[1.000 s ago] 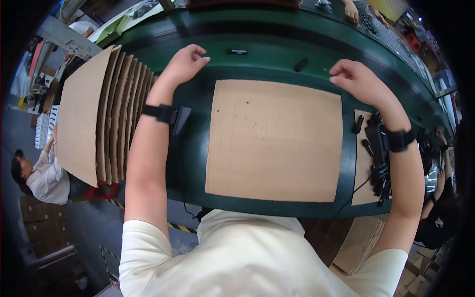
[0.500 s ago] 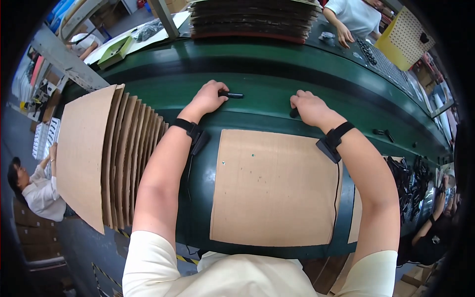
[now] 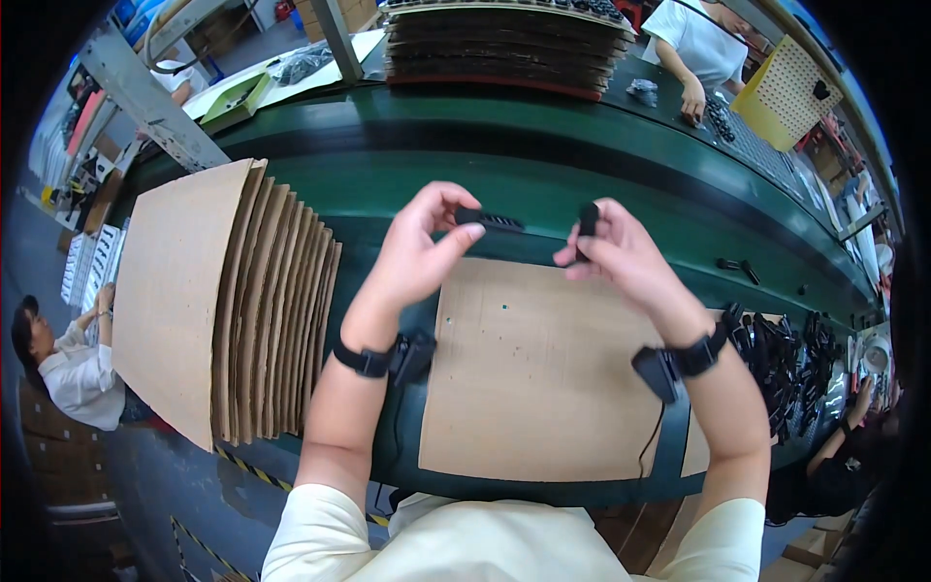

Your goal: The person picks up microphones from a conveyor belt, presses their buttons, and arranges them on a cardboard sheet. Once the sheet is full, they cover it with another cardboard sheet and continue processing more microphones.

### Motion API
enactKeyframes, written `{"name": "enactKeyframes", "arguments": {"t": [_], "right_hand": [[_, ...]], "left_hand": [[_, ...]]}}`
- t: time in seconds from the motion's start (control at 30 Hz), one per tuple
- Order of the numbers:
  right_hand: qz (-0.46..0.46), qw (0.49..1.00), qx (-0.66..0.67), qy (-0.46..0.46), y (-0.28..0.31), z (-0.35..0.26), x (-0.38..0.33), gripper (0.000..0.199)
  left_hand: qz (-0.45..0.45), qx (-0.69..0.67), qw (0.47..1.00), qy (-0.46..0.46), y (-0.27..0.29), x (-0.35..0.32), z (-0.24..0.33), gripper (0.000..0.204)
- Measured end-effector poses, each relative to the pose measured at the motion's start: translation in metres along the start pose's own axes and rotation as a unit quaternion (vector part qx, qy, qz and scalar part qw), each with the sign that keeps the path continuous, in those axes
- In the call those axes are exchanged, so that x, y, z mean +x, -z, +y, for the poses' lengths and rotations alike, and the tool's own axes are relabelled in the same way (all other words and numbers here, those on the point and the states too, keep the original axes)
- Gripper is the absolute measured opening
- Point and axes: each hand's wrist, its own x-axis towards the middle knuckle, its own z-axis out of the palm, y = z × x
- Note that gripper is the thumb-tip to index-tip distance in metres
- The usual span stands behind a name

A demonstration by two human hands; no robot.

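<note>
My left hand [image 3: 419, 247] pinches a slim black plastic piece [image 3: 497, 222] with a row of slots, its free end pointing right. My right hand [image 3: 626, 254] is closed on a short black plastic piece [image 3: 588, 219], which stands nearly upright between thumb and fingers. Both pieces are in the air, apart from each other, by the far edge of a flat cardboard sheet [image 3: 533, 398]. That sheet lies on the green work surface [image 3: 388, 160] in front of me, with a few small marks on it. Slight blur hides the exact kind of either piece.
Left of me stands a leaning stack of cardboard sheets [image 3: 184, 301]. A heap of black plastic parts [image 3: 786, 364] lies at the right, with loose black pieces [image 3: 742, 269] beyond it. Stacked layers [image 3: 499, 53] stand at the far side, near a co-worker [image 3: 703, 48].
Both hands have come up off the green surface and nearer to me, each with a black piece. The left piece shows its slotted side, and the right one is now turned upright.
</note>
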Motion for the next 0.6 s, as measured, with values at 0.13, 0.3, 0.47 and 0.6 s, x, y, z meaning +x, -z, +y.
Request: {"name": "enactKeyframes", "arguments": {"t": [0.13,0.3,0.47,0.6], "right_hand": [[-0.052,0.988,0.144,-0.002,-0.021,0.001,-0.067,0.031],[0.019,0.985,-0.077,0.153,-0.057,0.005,-0.112,0.032],[0.085,0.938,-0.21,0.264,-0.061,0.014,-0.126,0.029],[0.105,0.924,-0.232,0.285,-0.067,0.015,-0.127,0.028]], "left_hand": [[-0.026,-0.062,0.994,-0.082,-0.019,-0.044,0.047,0.027],[-0.091,-0.062,0.984,-0.139,-0.027,-0.068,0.066,0.032],[-0.115,-0.018,0.979,-0.166,-0.032,-0.075,0.077,0.036],[-0.121,0.007,0.976,-0.181,-0.032,-0.074,0.081,0.033]]}}
